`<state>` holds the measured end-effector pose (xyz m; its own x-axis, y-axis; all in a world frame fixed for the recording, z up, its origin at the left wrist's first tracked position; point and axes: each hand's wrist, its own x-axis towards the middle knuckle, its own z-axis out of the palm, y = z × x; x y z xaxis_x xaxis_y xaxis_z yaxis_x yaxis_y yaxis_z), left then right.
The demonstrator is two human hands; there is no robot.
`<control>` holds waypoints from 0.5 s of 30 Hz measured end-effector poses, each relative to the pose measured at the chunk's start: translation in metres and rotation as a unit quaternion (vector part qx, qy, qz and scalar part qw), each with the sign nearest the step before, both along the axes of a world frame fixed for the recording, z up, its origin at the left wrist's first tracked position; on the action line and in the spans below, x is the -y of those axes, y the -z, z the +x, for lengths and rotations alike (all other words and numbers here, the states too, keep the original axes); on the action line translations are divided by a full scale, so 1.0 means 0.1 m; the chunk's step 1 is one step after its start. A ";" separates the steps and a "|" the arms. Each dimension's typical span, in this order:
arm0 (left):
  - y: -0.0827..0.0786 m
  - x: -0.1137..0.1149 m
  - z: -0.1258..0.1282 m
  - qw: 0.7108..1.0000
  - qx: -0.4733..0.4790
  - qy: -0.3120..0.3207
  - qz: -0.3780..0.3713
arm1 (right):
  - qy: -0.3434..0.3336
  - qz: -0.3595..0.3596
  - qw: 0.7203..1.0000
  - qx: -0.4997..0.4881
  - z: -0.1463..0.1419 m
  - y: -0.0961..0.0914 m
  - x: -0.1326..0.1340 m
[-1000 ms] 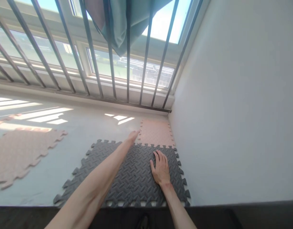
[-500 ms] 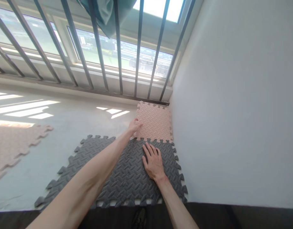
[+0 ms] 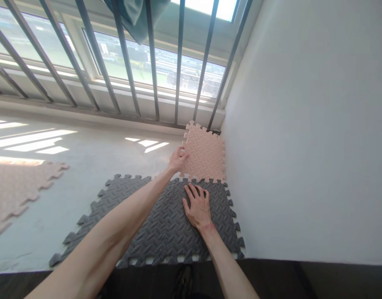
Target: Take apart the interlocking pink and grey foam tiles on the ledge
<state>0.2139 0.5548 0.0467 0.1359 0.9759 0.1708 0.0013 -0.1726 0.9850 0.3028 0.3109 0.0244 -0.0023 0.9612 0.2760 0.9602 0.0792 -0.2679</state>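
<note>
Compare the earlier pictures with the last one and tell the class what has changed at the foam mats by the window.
The left hand has moved farther along the edge of the pink foam tile and now grips it. The tile sits askew, its far left corner swung toward the window bars. The right hand stays flat on the grey foam mat, and the loose pink foam mat stays on the floor.

Apartment room corner with barred window, foam puzzle mats
</note>
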 end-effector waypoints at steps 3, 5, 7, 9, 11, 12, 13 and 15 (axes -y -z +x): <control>0.01 0.03 -0.04 0.998 0.055 0.015 -0.028 | 0.076 0.022 0.997 0.004 0.06 0.04 0.00; 0.03 0.07 -0.07 0.996 0.076 0.019 -0.042 | 0.160 0.028 0.987 0.012 0.15 0.08 0.01; 0.04 0.11 -0.08 0.995 0.081 0.024 -0.047 | 0.203 0.011 0.979 0.024 0.27 0.13 0.03; 0.03 0.13 -0.08 0.996 0.070 0.027 -0.041 | 0.204 -0.018 0.978 0.036 0.37 0.16 0.04; 0.00 0.13 -0.06 0.998 0.045 0.021 -0.024 | 0.198 -0.035 0.979 0.044 0.42 0.18 0.06; -0.02 0.13 -0.06 0.999 0.030 0.015 -0.013 | 0.199 -0.037 0.978 0.047 0.43 0.18 0.06; -0.04 0.12 -0.05 1.000 0.015 0.008 -0.002 | 0.200 -0.039 0.978 0.048 0.43 0.18 0.07; -0.08 0.12 -0.04 1.000 -0.005 -0.001 0.013 | 0.202 -0.040 0.977 0.050 0.42 0.17 0.07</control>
